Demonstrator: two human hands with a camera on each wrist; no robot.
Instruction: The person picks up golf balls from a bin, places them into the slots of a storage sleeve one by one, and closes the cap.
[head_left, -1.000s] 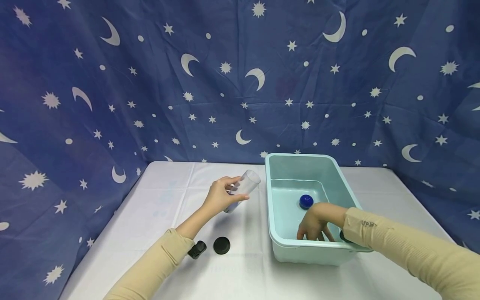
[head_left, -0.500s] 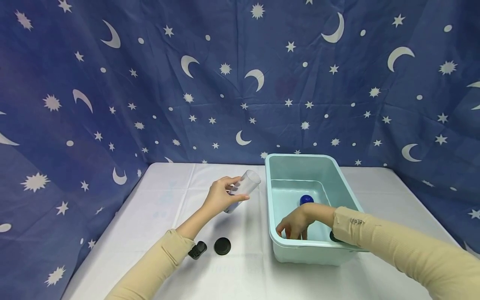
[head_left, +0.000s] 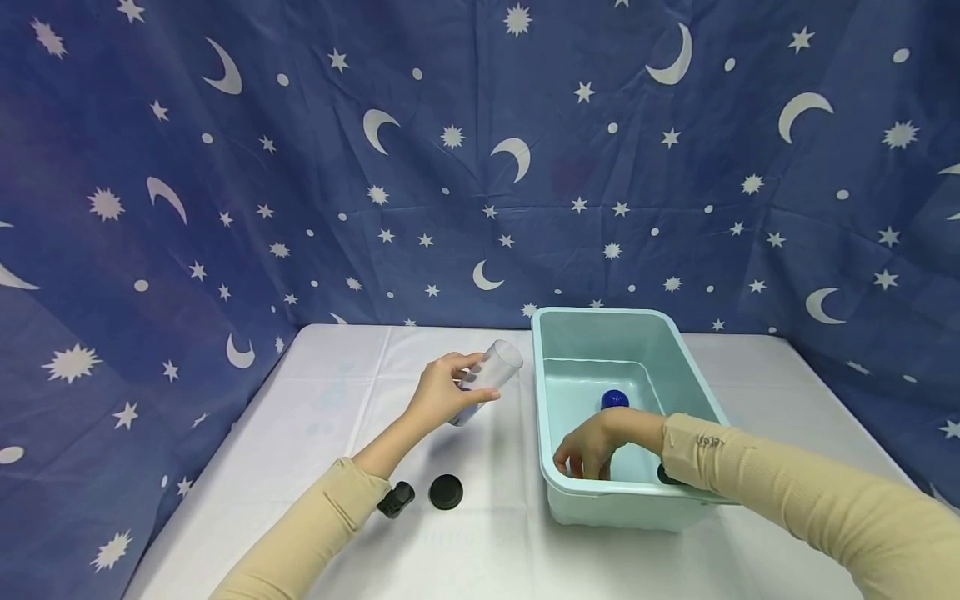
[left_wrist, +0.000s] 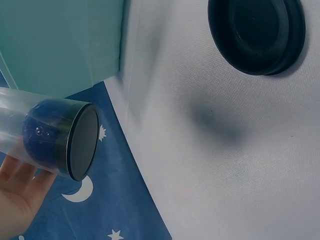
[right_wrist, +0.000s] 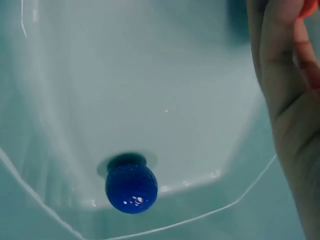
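My left hand (head_left: 438,393) grips a clear plastic tube (head_left: 501,363), tilted with its open end up to the right. Inside the tube's lower end, in the left wrist view, sits a dark blue ball (left_wrist: 44,131) against a black end cap (left_wrist: 84,142). My right hand (head_left: 594,443) reaches down into the near left corner of a pale green bin (head_left: 542,400). In the right wrist view its thumb and fingers pinch an orange ball (right_wrist: 310,7), mostly cut off by the frame edge. Another blue ball (head_left: 615,399) lies on the bin's floor beyond that hand.
A round black lid (head_left: 446,492) lies on the white table (head_left: 420,550), left of the bin. Small black cameras sit at both wrists. Behind the table hangs a blue curtain (head_left: 420,200) with moons and stars.
My right hand has moved left inside the bin, from the near middle to the near left corner, and is now almost still. The left hand and tube have stayed in place.
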